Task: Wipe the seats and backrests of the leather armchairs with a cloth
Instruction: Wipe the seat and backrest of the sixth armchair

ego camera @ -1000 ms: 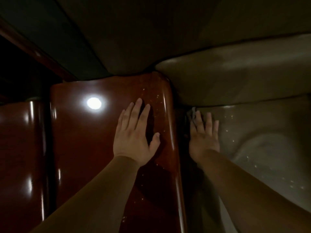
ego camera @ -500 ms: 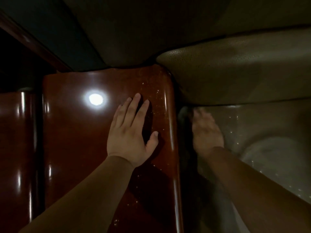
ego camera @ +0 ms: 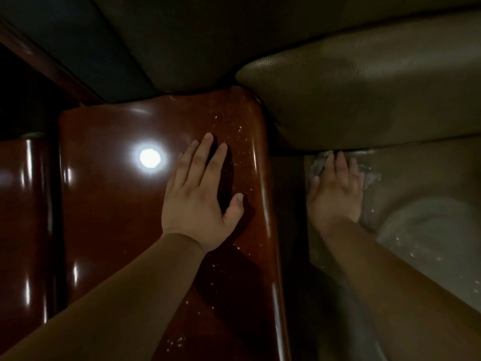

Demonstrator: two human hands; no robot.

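Note:
My left hand (ego camera: 200,194) lies flat, fingers spread, on the glossy reddish-brown wooden armrest (ego camera: 112,209) of the armchair. My right hand (ego camera: 335,194) presses a pale cloth (ego camera: 318,165) flat onto the tan leather seat (ego camera: 421,230), at the seat's back left corner. The cloth pokes out past the fingers on both sides. Just above the fingers the padded leather backrest (ego camera: 364,92) bulges over the seat. The scene is dim.
A second wooden armrest (ego camera: 20,217) runs along the far left, with a dark gap between the two. A lamp reflection (ego camera: 149,158) glares on the armrest. Dark wall and wooden trim (ego camera: 52,63) lie at the upper left.
My right hand has slid back and forth on the seat with the cloth and now sits slightly further right near the backrest. The left hand has stayed on the armrest.

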